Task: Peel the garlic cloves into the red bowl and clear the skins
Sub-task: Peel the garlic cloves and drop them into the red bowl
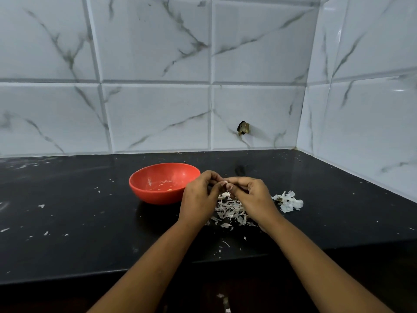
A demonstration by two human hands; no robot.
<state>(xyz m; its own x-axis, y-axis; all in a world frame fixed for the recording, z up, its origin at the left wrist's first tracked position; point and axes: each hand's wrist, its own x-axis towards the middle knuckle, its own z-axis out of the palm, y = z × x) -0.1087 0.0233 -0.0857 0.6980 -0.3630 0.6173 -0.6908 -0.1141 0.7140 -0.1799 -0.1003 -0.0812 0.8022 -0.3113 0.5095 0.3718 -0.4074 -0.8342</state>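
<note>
A red bowl [158, 195] sits on the black counter, left of my hands, with a peeled clove [169, 189] and bits inside. My left hand [199, 199] and my right hand [250, 195] meet above a pile of garlic skins [229, 213]. Both have curled fingers and pinch a small garlic clove [225, 183] between the fingertips; most of the clove is hidden. A second heap of larger white skins [288, 202] lies to the right of my right hand.
The black counter [79, 211] is strewn with small skin flecks. White marble-look tiled walls [158, 118] close the back and the right side, with a dark hole [243, 128] in one tile. The counter's front edge runs below my forearms.
</note>
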